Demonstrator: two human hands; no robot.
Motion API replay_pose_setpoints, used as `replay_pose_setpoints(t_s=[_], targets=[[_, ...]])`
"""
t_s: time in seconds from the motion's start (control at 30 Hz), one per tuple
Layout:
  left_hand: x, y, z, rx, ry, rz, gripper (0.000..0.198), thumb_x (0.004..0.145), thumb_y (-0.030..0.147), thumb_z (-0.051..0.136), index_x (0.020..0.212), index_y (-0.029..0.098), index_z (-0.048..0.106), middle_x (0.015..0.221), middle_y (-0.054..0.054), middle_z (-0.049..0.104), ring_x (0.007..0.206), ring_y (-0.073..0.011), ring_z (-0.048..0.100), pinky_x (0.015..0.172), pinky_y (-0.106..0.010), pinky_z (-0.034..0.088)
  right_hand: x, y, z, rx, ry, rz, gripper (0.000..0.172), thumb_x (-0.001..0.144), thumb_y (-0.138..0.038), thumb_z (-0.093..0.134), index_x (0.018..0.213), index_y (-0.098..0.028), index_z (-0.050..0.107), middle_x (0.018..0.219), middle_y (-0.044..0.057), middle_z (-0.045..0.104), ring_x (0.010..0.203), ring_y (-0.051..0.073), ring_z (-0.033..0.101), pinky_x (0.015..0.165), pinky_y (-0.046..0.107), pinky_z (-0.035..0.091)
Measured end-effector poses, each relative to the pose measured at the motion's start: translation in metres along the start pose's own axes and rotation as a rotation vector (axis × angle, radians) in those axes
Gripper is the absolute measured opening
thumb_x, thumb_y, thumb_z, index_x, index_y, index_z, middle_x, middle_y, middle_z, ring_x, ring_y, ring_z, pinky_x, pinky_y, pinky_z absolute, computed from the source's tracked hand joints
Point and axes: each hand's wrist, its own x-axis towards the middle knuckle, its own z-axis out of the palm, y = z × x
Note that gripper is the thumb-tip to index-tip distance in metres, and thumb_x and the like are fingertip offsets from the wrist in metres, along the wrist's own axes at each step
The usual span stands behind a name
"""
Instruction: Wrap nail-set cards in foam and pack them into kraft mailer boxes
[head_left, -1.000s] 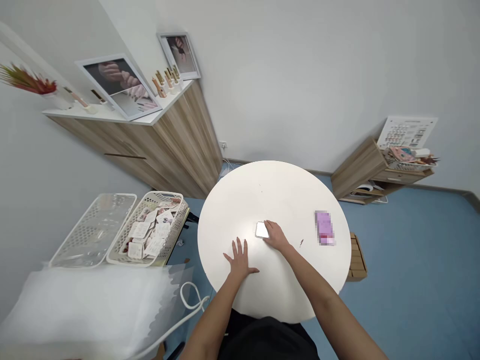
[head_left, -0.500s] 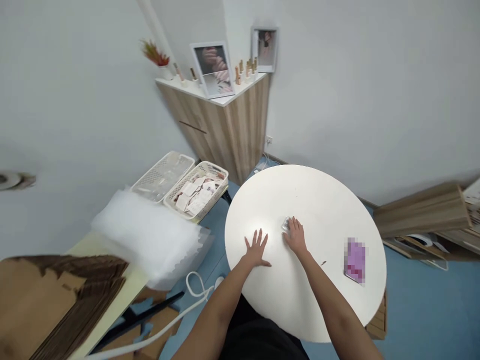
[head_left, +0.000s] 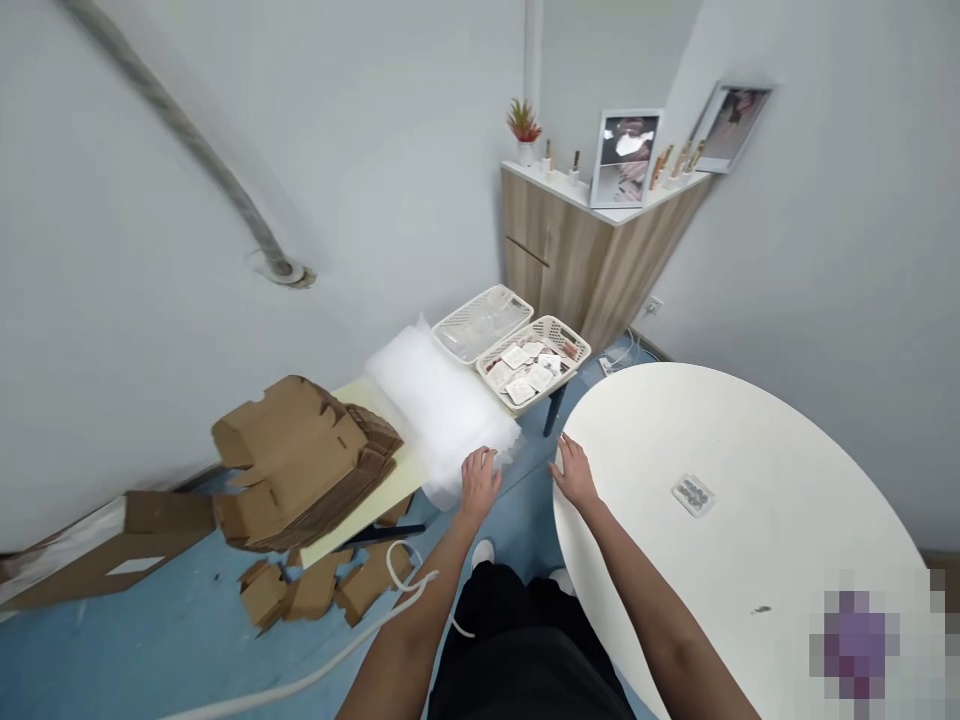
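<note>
My left hand (head_left: 480, 484) is raised over the near right corner of the white foam sheets (head_left: 439, 405), its fingers loosely bent with nothing in them. I cannot tell whether it touches the sheets. My right hand (head_left: 576, 474) hovers by the left edge of the round white table (head_left: 720, 420), fingers apart and holding nothing. On that table lies a small clear plastic case (head_left: 693, 495) with several small grey items showing inside. Behind the foam stand two white baskets: one basket (head_left: 480, 325) holds clear plastic pieces, the other basket (head_left: 501, 395) holds printed cards.
Stacked flat brown cardboard boxes (head_left: 300, 450) lie on the pale yellow table (head_left: 352, 520) at left. Cardboard pieces (head_left: 315, 588) are on the floor below. A white cable (head_left: 330, 665) crosses in front. A wooden cabinet (head_left: 566, 235) stands at the back. A pixelated purple object (head_left: 859, 640) is at right.
The view has swung left. My right hand has come off the clear case, which stays on the round table. My left hand has left the tabletop and is now over the foam sheets.
</note>
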Motion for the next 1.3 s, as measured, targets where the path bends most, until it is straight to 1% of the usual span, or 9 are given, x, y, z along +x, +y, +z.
replay_pose_setpoints(t_s=[0.13,0.3,0.53,0.67,0.77,0.9,1.07,1.17,1.3], targets=[[-0.001,-0.060,-0.016,0.092,0.031,-0.111,0.054,0.091,0.028,0.039,0.144,0.018,0.034,0.146,-0.014,0.043,0.139,-0.0293,0.034,0.116,-0.053,0.021,0.030,-0.058,0.022,0.043,-0.028,-0.095,0.057,0.090,-0.026,0.042,0.146,-0.014,0.033,0.143,0.017,0.043,0.130,0.031,0.041,0.106,0.052,0.037],[0.008,-0.104,-0.028,0.124,-0.081,-0.105,0.060,0.091,0.027,0.037,0.149,0.015,0.028,0.153,-0.014,0.036,0.142,-0.0265,0.031,0.118,-0.050,0.018,0.054,-0.109,0.039,0.040,-0.104,-0.135,0.054,0.089,-0.024,0.044,0.142,-0.012,0.038,0.142,0.017,0.045,0.131,0.029,0.040,0.108,0.047,0.037],[0.029,-0.118,-0.051,0.148,-0.166,-0.028,0.044,0.087,0.013,0.038,0.127,0.016,0.057,0.137,-0.014,0.056,0.126,-0.0241,0.052,0.110,-0.042,0.033,0.072,-0.145,0.050,0.042,-0.144,-0.133,0.053,0.088,-0.022,0.047,0.140,-0.013,0.041,0.141,0.017,0.047,0.129,0.029,0.041,0.108,0.048,0.038],[0.043,-0.123,-0.071,0.113,-0.193,0.002,0.032,0.090,0.012,0.038,0.105,0.017,0.066,0.105,-0.012,0.071,0.101,-0.0240,0.065,0.095,-0.038,0.045,0.082,-0.158,0.054,0.040,-0.149,-0.119,0.059,0.085,-0.016,0.049,0.143,-0.016,0.038,0.147,0.016,0.040,0.134,0.030,0.035,0.109,0.048,0.036],[0.051,-0.125,-0.087,0.091,-0.171,0.083,0.029,0.094,0.017,0.038,0.101,0.020,0.066,0.090,-0.008,0.071,0.090,-0.0219,0.066,0.086,-0.035,0.049,0.093,-0.167,0.057,0.059,-0.118,-0.098,0.069,0.081,-0.013,0.051,0.147,-0.021,0.032,0.154,0.013,0.030,0.139,0.031,0.029,0.108,0.049,0.037],[0.054,-0.112,-0.103,-0.031,-0.092,0.364,0.025,0.094,0.018,0.041,0.106,0.022,0.064,0.090,-0.004,0.071,0.087,-0.0184,0.066,0.083,-0.031,0.051,0.109,-0.164,0.053,0.134,-0.006,-0.089,0.068,0.076,-0.004,0.045,0.142,-0.021,0.043,0.149,0.012,0.040,0.135,0.028,0.037,0.108,0.048,0.040],[0.047,-0.070,-0.101,-0.145,-0.065,0.519,0.030,0.090,0.010,0.044,0.110,0.021,0.063,0.099,-0.005,0.072,0.095,-0.0187,0.066,0.094,-0.037,0.051,0.101,-0.125,0.023,0.140,0.134,-0.162,0.064,0.067,0.005,0.042,0.123,-0.017,0.062,0.126,0.012,0.062,0.130,0.026,0.046,0.108,0.050,0.041],[0.040,-0.036,-0.082,-0.200,-0.127,0.615,0.042,0.086,0.004,0.041,0.119,0.021,0.061,0.115,-0.005,0.070,0.106,-0.0177,0.064,0.103,-0.039,0.047,0.071,-0.089,-0.006,0.039,0.232,-0.139,0.058,0.071,0.005,0.042,0.120,-0.017,0.063,0.127,0.011,0.062,0.132,0.026,0.044,0.107,0.050,0.043],[0.027,0.019,-0.036,-0.236,-0.235,0.726,0.046,0.087,0.006,0.039,0.127,0.020,0.058,0.131,-0.009,0.062,0.121,-0.0182,0.058,0.106,-0.042,0.045,0.002,-0.037,-0.048,-0.112,0.299,-0.019,0.057,0.075,0.006,0.039,0.121,-0.018,0.063,0.130,0.010,0.061,0.137,0.025,0.038,0.106,0.048,0.046]])
